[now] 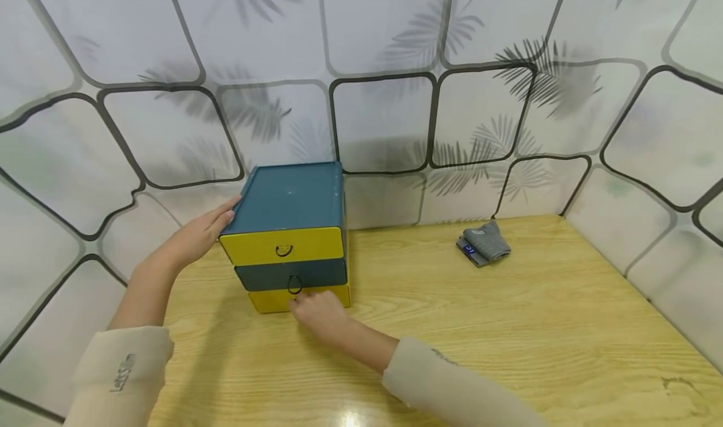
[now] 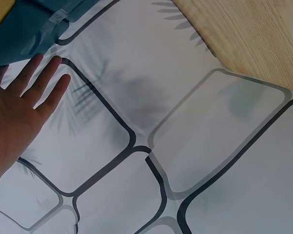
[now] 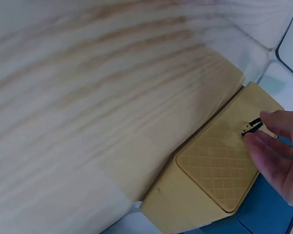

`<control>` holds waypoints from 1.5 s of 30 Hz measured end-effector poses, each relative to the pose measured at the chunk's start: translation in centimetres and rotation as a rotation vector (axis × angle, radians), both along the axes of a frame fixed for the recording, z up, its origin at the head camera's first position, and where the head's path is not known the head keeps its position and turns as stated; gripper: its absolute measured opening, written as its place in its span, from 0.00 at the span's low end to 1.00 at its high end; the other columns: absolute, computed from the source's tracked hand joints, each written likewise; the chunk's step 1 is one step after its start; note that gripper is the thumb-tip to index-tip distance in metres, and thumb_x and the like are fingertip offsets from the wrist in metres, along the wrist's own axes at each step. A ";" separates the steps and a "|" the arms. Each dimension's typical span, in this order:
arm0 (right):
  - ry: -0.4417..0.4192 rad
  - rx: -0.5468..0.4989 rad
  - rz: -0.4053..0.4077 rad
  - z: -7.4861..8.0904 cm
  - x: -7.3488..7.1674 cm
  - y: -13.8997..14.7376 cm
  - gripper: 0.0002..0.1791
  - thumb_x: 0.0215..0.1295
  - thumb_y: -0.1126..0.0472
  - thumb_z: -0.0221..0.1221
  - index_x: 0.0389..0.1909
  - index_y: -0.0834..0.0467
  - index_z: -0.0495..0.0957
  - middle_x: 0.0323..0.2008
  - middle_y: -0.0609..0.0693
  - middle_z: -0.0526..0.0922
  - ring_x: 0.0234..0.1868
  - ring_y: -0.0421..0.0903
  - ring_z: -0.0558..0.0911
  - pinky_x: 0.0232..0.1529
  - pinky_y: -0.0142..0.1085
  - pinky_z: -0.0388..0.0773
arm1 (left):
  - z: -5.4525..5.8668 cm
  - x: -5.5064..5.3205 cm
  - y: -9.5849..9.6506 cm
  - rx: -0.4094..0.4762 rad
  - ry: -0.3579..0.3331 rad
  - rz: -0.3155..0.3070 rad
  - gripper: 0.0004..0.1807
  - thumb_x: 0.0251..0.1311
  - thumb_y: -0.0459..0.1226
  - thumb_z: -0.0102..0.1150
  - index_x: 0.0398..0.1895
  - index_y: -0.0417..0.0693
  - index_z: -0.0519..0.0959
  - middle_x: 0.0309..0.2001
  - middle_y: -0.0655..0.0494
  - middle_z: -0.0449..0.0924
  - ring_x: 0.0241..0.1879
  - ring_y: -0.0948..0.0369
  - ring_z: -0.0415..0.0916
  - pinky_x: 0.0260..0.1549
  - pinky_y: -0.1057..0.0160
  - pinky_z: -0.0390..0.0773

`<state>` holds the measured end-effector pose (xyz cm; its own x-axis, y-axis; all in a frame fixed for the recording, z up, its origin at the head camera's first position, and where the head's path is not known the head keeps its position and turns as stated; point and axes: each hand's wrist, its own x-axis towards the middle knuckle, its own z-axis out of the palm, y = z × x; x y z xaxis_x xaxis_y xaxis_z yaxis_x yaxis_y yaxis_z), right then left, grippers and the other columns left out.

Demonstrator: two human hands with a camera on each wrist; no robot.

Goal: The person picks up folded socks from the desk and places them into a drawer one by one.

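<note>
A small drawer box with a blue top [image 1: 288, 194] stands on the table. Its front stacks a yellow top drawer [image 1: 254, 248], a blue middle drawer [image 1: 260, 276] and a yellow bottom drawer [image 1: 270, 301]. My right hand [image 1: 321, 316] is at the bottom drawer's front. In the right wrist view, its thumb and fingers pinch the black loop handle [image 3: 256, 123] of that drawer. My left hand [image 1: 198, 235] lies against the box's left side with fingers extended; the left wrist view shows this hand [image 2: 24, 105] with spread, straight fingers beside the blue side wall [image 2: 19, 39].
A folded grey pair of socks [image 1: 487, 242] with a blue label lies on the wooden table [image 1: 429, 301], right of the box. Patterned wall covering [image 1: 378, 125] rises directly behind the box and along both sides of the table.
</note>
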<state>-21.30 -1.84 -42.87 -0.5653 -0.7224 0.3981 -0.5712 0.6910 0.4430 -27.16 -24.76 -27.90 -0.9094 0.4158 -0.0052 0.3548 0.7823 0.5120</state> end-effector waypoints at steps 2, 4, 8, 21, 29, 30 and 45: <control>-0.002 0.005 -0.011 -0.2 -0.1 -0.1 0.08 0.60 0.64 0.59 0.29 0.46 0.79 0.21 0.39 0.75 0.12 0.36 0.53 0.08 0.25 0.48 | 0.0 0.0 0.0 0.005 -0.004 -0.002 0.34 0.70 0.56 0.21 0.73 0.53 0.36 0.70 0.39 0.36 0.66 0.37 0.35 0.58 0.34 0.41; 0.002 0.005 -0.020 -0.4 -0.3 -0.3 0.08 0.59 0.64 0.60 0.27 0.46 0.79 0.21 0.39 0.74 0.13 0.35 0.54 0.07 0.25 0.49 | 0.0 0.0 -0.1 0.008 -0.006 -0.004 0.34 0.70 0.56 0.21 0.73 0.53 0.36 0.71 0.39 0.36 0.66 0.37 0.36 0.58 0.34 0.41; 0.029 -0.005 -0.022 -0.8 -0.6 -0.4 0.12 0.56 0.65 0.60 0.19 0.46 0.77 0.18 0.39 0.73 0.14 0.34 0.56 0.07 0.24 0.53 | -0.1 0.0 -0.1 0.015 -0.016 0.002 0.34 0.69 0.57 0.21 0.73 0.55 0.36 0.70 0.39 0.37 0.65 0.35 0.37 0.57 0.33 0.42; 0.057 0.071 -0.021 -1.7 -0.4 -0.5 0.11 0.60 0.62 0.59 0.26 0.44 0.85 0.33 0.39 0.80 0.20 0.35 0.70 0.10 0.24 0.62 | -0.5 0.3 0.0 0.026 -0.023 0.007 0.33 0.70 0.56 0.21 0.73 0.56 0.35 0.70 0.37 0.39 0.62 0.33 0.48 0.55 0.32 0.46; 0.129 0.004 0.032 -1.7 -0.1 -0.2 0.13 0.58 0.65 0.59 0.21 0.45 0.83 0.27 0.39 0.79 0.17 0.33 0.67 0.08 0.24 0.56 | -0.4 0.1 0.1 0.013 -0.014 0.001 0.33 0.70 0.56 0.22 0.73 0.56 0.36 0.70 0.37 0.39 0.63 0.33 0.45 0.55 0.32 0.45; 0.132 0.006 0.034 -1.6 0.0 -0.2 0.13 0.58 0.65 0.59 0.20 0.45 0.83 0.26 0.39 0.78 0.16 0.33 0.66 0.08 0.24 0.56 | -0.4 0.0 0.1 0.011 -0.011 -0.002 0.33 0.70 0.56 0.22 0.73 0.55 0.36 0.70 0.37 0.39 0.63 0.33 0.44 0.55 0.32 0.45; 0.138 0.012 0.111 -0.9 2.7 0.0 0.15 0.50 0.67 0.58 0.13 0.44 0.77 0.19 0.38 0.73 0.13 0.34 0.57 0.07 0.24 0.47 | 0.0 0.0 0.0 -0.004 0.005 -0.003 0.33 0.71 0.55 0.21 0.73 0.52 0.37 0.70 0.38 0.38 0.65 0.35 0.37 0.57 0.33 0.42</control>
<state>-18.61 -1.79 -43.74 -0.4225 -0.7823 0.4577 -0.5764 0.6216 0.5305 -27.20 -24.79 -27.94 -0.9081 0.4188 -0.0017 0.3602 0.7830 0.5072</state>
